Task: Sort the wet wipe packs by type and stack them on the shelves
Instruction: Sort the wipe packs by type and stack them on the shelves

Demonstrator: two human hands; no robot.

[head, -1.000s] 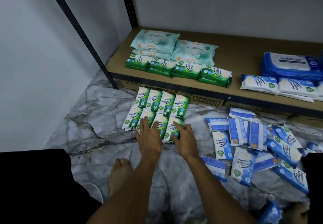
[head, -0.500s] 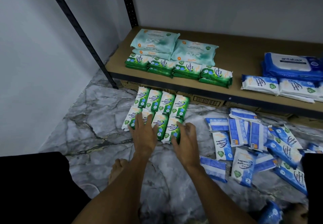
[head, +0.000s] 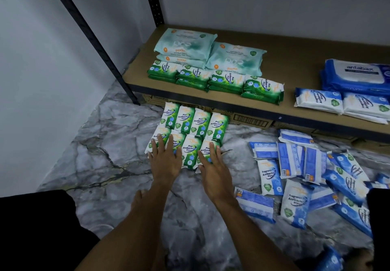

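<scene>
The green packs (head: 196, 131) lie on the floor in two rows of four, right under your fingers. Your left hand (head: 165, 162) rests flat on the two left packs of the near row and your right hand (head: 213, 166) on the rightmost one. Fingers are straight, curled round nothing. One pack of that row shows bare between your hands. Beyond your fingertips, past the far row, a cardboard box (head: 251, 120) sits under the shelf (head: 295, 44) — and on it the shelved green packs (head: 223, 79) line the front edge, with pale teal packs (head: 234, 59) behind them. To the right of your right hand, blue packs (head: 295, 205) lie loose and overlapping on the marble floor (head: 101, 165). The shelved blue packs (head: 318, 99) sit above those.
</scene>
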